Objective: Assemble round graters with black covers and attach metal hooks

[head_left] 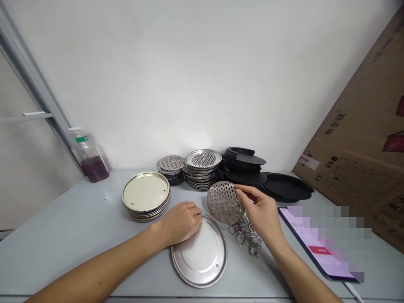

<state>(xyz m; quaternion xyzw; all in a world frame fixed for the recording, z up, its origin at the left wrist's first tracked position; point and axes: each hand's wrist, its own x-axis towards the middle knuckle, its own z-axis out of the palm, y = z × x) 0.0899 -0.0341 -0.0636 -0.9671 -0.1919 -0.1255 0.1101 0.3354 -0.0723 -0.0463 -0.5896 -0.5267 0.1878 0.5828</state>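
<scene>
My left hand (pixel 186 221) lies over the upper left of a round metal lid (pixel 202 261), its fingers curled together at the rim; the fingertips are partly hidden. The lid is silver, with a raised edge and small holes near the rim. Between thumb and fingers, my right hand (pixel 260 208) pinches the edge of a round perforated metal disc (pixel 224 204), tilted up above the table and apart from the lid. Below that hand lies a heap of small metal rings (pixel 244 237), partly covered by the disc and hand.
Pale gold lids (pixel 145 191) are stacked at left. Behind stand grater-like discs (pixel 203 160), more perforated discs (pixel 171 163) and black round pieces (pixel 244 162). A phone (pixel 315 244) lies right, beside a cardboard box (pixel 356 155). A bottle of dark liquid (pixel 94 166) stands far left.
</scene>
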